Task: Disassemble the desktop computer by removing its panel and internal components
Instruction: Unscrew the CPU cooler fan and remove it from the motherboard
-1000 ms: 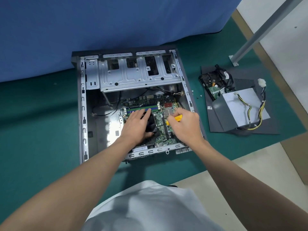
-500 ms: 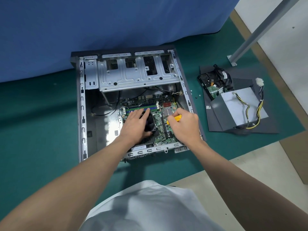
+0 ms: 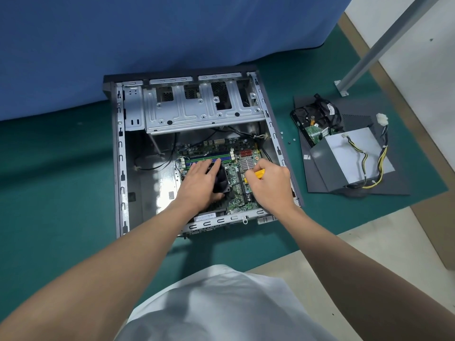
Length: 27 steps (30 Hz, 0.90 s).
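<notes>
Head view: the computer case point(image 3: 120, 153) lies open on the green mat point(image 3: 61, 168), with the drive cage point(image 3: 197, 112) at the far end and the motherboard point(image 3: 236, 146) still seated in the near right part. The left hand point(image 3: 199, 183) lies over the black cooler fan point(image 3: 221, 180) with its fingers fairly straight and close together, pressing on top. We cannot tell whether the thumb hooks the near edge. The right hand point(image 3: 269, 185) is curled around a yellow-handled screwdriver point(image 3: 259, 174), its shaft angled down and left toward the fan's right side. The tip is hidden, so we cannot confirm it sits in a screw. Compared with the frames from the last second, we note almost no change: both hands keep the same placement, the fan has not lifted or shifted, and only the viewpoint drifts slightly. We read this as a fastener still being worked, with the cooler not yet free. To the right, well apart from the case, the side panel point(image 3: 398, 185) lies flat. It carries the power supply point(image 3: 352, 158) and the hard drive point(image 3: 312, 119), so those removals are done. A few loose screws point(image 3: 289, 143) lie between the case and the panel.
</notes>
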{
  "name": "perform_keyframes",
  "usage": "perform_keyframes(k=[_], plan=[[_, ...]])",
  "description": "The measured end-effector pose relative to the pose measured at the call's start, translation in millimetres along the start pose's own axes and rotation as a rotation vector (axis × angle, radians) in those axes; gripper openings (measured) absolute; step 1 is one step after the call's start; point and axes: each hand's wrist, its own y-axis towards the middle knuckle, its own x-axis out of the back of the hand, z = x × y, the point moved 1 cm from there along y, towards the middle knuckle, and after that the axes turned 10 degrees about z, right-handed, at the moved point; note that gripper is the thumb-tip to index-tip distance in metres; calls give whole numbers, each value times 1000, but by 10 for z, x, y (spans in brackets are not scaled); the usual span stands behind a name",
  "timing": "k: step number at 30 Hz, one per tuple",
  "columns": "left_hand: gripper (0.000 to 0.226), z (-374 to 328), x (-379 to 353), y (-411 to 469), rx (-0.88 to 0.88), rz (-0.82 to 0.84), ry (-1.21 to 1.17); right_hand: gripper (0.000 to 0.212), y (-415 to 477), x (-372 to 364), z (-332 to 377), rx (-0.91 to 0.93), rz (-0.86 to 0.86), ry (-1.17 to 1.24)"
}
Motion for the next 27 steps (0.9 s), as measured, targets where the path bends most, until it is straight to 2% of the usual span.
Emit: perform_keyframes(k=[11,14,16,18,21,24,27], plan=[[99,6,1,-1,-1,1,-10,18,14,0,19,-53,-45,-30],[99,5,-1,-1,-6,-4,-5,18,5,19,46,-34,-11,-72],[99,9,-3,0,-11,-12,1,22,13,50,132,-4,60,-166],[99,11,-3,1,-20,-17,5,36,66,96,287,-3,136,-288],[98,8,-3,2,-24,-15,8,48,226,210,544,-85,322,-454],[98,0,5,0,-16,-9,11,42,361,325,721,-177,611,-401],[99,-9,18,-2,-13,-2,13,29,423,375,861,-124,821,-593]])
